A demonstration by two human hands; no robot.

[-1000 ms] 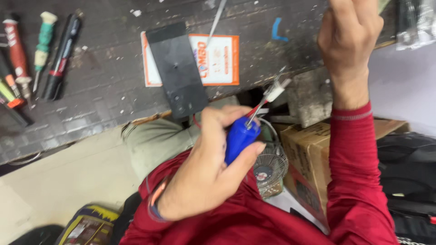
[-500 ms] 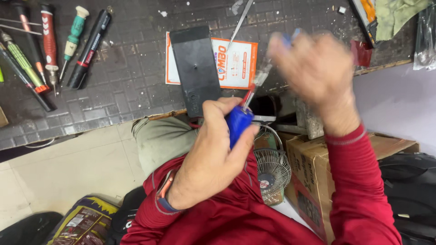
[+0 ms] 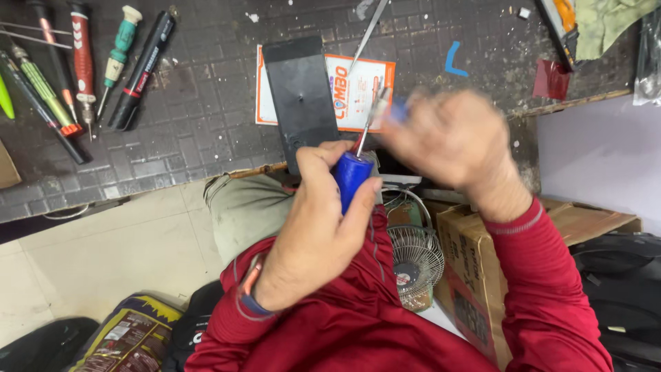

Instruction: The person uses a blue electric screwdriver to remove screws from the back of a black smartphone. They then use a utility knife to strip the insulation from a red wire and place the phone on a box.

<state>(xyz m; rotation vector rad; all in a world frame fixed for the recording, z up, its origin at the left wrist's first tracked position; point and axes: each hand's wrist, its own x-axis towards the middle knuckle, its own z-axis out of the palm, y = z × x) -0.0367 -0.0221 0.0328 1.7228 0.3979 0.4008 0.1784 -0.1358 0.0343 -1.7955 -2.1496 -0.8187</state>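
My left hand (image 3: 313, 227) is closed around the blue handle of a screwdriver (image 3: 351, 179). Its thin metal shaft points up and away toward the workbench. My right hand (image 3: 451, 141) is blurred by motion just right of the shaft's tip, fingers curled toward it. A small patch of blue (image 3: 398, 107) shows at those fingertips; whether they pinch it is unclear. Both arms wear red sleeves. Behind the shaft a black flat plate (image 3: 299, 96) lies on an orange-and-white printed card (image 3: 368, 86) on the dark bench.
Several screwdrivers and a black pen-like tool (image 3: 141, 69) lie at the bench's far left. A small blue bent piece (image 3: 454, 60) and a red scrap (image 3: 551, 79) sit at the right. Below the bench are a small wire fan (image 3: 413, 265), a cardboard box (image 3: 475, 275) and a snack packet (image 3: 131, 337).
My right hand came down from the far edge of the bench to the screwdriver's tip. The left hand kept its hold on the blue handle.
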